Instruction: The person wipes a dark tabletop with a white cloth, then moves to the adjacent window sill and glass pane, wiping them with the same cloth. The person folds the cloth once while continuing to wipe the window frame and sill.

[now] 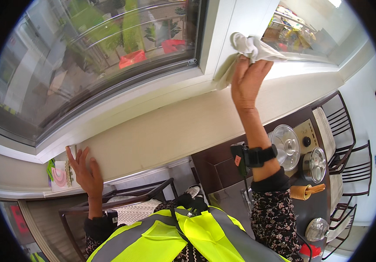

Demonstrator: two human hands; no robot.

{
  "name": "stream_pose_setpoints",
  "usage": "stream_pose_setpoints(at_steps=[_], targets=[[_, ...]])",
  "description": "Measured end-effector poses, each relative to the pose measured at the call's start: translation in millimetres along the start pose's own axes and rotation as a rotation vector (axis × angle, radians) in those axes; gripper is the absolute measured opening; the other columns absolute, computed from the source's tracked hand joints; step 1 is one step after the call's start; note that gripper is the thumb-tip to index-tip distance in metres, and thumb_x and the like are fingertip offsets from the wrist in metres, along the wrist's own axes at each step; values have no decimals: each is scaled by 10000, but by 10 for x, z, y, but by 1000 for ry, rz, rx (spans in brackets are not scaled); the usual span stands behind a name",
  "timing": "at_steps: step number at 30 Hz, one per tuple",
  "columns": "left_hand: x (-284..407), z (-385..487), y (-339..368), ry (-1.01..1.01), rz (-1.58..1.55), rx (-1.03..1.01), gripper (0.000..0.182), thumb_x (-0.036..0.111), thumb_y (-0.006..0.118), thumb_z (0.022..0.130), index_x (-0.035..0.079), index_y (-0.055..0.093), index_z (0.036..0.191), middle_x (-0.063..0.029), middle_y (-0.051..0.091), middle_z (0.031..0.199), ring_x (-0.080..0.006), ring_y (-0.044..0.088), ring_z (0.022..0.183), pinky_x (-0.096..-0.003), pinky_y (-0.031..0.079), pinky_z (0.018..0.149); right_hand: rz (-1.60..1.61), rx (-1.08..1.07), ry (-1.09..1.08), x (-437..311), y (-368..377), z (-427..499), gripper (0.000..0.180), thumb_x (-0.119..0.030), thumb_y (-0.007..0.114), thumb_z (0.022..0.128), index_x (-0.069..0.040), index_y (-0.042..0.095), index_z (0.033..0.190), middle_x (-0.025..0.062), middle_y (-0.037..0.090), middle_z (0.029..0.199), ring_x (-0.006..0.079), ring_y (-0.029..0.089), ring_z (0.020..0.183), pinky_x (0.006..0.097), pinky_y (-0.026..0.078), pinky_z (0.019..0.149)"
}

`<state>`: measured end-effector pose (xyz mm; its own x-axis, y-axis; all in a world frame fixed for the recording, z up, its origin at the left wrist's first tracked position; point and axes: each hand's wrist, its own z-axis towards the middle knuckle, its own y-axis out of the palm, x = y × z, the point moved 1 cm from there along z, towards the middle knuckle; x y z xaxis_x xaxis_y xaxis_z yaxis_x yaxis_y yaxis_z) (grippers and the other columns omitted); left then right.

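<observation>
My right hand (pixel 249 82) presses a crumpled white cloth (pixel 256 49) against the white window frame (pixel 225 36), on the upright between two panes. Part of the cloth hangs down past my fingers toward the sill. A dark strap with a small black device circles my right wrist. My left hand (pixel 87 173) rests with fingers spread at the left part of the beige windowsill (pixel 161 134), its fingertips near the lower edge of the frame. Nothing is held in it. The large glass pane (pixel 109 62) stands between and beyond my hands.
Below the sill at right, a dark table (pixel 222 163) bears a glass-lidded pot (pixel 315 165), a large clear lid (pixel 285 147) and a wooden holder (pixel 301 192) with sticks. Dark chairs (pixel 342 124) line its far side. A chair (pixel 119 204) stands close before me. Papers (pixel 60 177) lie beside my left hand.
</observation>
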<state>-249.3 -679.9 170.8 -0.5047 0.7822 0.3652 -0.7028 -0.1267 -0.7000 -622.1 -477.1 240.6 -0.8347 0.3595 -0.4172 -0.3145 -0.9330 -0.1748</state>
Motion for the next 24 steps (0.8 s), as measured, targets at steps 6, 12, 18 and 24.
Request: stream_pose_setpoints(at_steps=[6,12,18,24], targets=[[-5,-1,-9,-7,44,-18,281,95,516,865,50,596,1131,-229,303,1443,-360,540,1127,-396,464,888,554,239,756,60,-380,251,269,-200,465,927,13,471,1090,50,509,903,130,455,818,279,397,760],[-12,-5,2,10,40,3,280,106,510,871,52,598,1131,-231,307,1440,-360,542,1129,-393,472,875,389,-97,468,-64,-384,49,357,-232,630,881,20,508,1102,50,525,953,128,489,848,271,420,767],[-26,-5,-2,13,41,1,282,116,511,879,52,596,1140,-228,305,1441,-356,541,1132,-393,468,881,-14,-214,357,70,-82,-269,446,-330,576,912,92,453,990,234,527,963,389,524,833,450,443,732],[-13,-2,17,-5,20,-8,274,104,513,882,48,606,1134,-225,306,1441,-346,540,1132,-391,452,902,-135,-413,397,253,-158,-577,446,-384,525,929,57,458,932,234,538,879,389,530,793,445,446,689]])
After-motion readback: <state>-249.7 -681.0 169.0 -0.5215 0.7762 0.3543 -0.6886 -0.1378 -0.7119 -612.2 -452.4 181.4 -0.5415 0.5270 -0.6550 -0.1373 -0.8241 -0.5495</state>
